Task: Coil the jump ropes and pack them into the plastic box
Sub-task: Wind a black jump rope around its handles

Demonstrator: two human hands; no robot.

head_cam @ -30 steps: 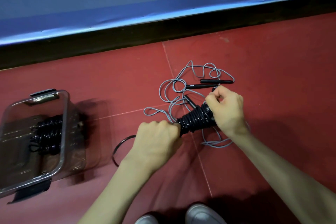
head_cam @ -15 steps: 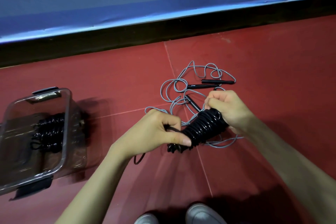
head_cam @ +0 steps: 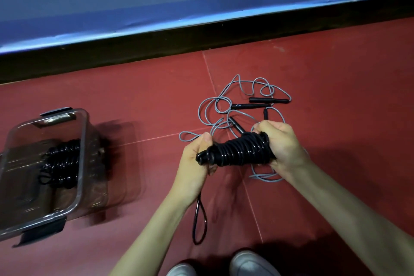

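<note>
Both hands hold the coiled black jump rope (head_cam: pixel 237 151) above the red floor (head_cam: pixel 145 105). The left hand (head_cam: pixel 197 159) has its grip curled tight on one end, and the right hand (head_cam: pixel 282 143) wraps the other end. A black loop (head_cam: pixel 198 222) hangs under the rope. The gray jump rope (head_cam: pixel 226 105) lies loose just behind it. The plastic box (head_cam: pixel 81 154) sits well to its left with another black coil (head_cam: pixel 60 163) inside.

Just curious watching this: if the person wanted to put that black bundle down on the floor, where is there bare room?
Bare red floor lies between the plastic box and the loose grey rope, and more to the right of that rope. It is crowded under the hands, where the grey rope sprawls.
</note>
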